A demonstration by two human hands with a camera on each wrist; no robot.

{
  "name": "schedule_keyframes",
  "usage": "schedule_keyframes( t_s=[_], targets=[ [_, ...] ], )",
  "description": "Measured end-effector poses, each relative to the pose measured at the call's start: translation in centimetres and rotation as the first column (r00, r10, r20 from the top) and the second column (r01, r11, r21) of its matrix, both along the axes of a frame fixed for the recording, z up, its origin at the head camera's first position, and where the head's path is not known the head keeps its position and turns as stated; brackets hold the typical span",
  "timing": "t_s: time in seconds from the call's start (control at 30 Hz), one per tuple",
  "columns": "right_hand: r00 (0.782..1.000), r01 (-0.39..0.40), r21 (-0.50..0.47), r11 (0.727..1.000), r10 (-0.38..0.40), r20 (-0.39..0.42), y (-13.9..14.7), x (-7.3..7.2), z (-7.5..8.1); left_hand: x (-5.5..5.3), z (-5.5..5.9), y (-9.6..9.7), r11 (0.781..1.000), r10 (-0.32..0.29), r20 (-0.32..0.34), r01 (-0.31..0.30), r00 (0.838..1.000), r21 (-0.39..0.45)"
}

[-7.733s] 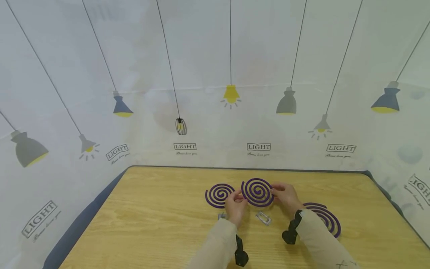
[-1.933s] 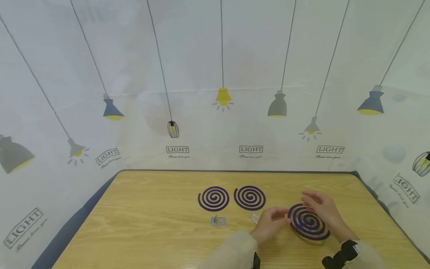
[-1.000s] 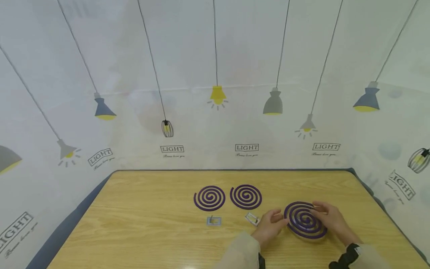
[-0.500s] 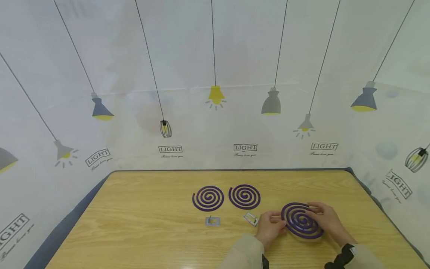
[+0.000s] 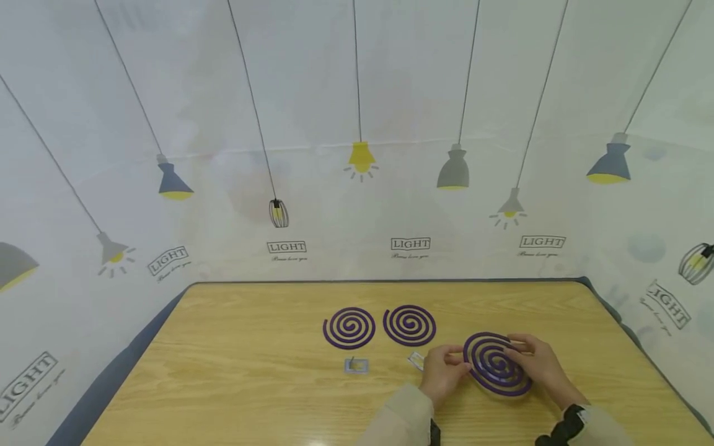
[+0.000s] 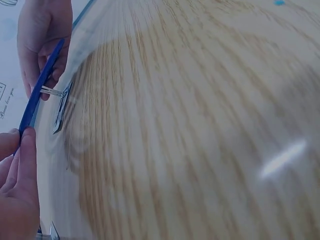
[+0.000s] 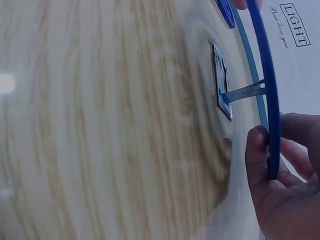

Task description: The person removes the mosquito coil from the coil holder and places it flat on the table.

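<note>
A third purple mosquito coil [image 5: 496, 365] is held level between both hands at the right. My left hand [image 5: 444, 375] pinches its left edge, thumb and fingers on either side, as the left wrist view also shows. My right hand [image 7: 292, 175] grips the opposite edge between thumb and fingers. Below the coil is a small metal stand [image 7: 222, 80], whose upright prong meets the coil's underside near its middle. In the head view that stand is hidden by the coil.
Two more purple coils, the left one [image 5: 349, 328] and the right one [image 5: 409, 325], lie flat on the wooden table [image 5: 234, 359]. In front of them are two metal stands, one flat [image 5: 357, 365] and one [image 5: 416, 360] partly behind my left hand. A printed wall [image 5: 334, 204] borders the table.
Earlier, both hands held a coil at the back middle; it now lies beside the other one. The hands have moved right to the third coil, and my left fingers have closed on its edge.
</note>
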State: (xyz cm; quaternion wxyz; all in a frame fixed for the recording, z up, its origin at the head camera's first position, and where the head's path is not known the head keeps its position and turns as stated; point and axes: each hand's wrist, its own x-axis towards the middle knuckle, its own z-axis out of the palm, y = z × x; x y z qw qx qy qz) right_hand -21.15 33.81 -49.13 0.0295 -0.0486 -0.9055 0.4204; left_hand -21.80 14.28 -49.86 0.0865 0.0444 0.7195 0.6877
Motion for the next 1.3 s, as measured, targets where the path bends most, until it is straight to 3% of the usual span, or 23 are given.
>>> schedule_keyframes(
  t_s=[0.4, 0.73, 1.07, 1.3],
  targets=[
    [1.000, 0.008, -0.038, 0.999, -0.007, 0.025, -1.0, -0.2, -0.4, -0.4, 0.1, -1.3, 0.998, -0.050, -0.040, 0.049, 0.998, -0.033],
    [1.000, -0.009, -0.051, 0.999, 0.009, -0.004, -1.9, -0.5, -0.3, -1.0, 0.3, -2.7, 0.994, -0.081, -0.056, 0.076, 0.995, -0.076],
    [0.999, -0.033, -0.082, 0.996, 0.031, -0.034, -2.5, -0.5, -0.4, -1.1, 0.5, -3.5, 0.994, -0.096, -0.029, 0.094, 0.995, -0.051],
    [0.998, -0.066, -0.091, 0.994, 0.066, -0.006, -2.3, -0.7, -0.4, -1.3, 0.5, -3.9, 0.994, -0.098, -0.018, 0.096, 0.995, -0.059]
  ],
)
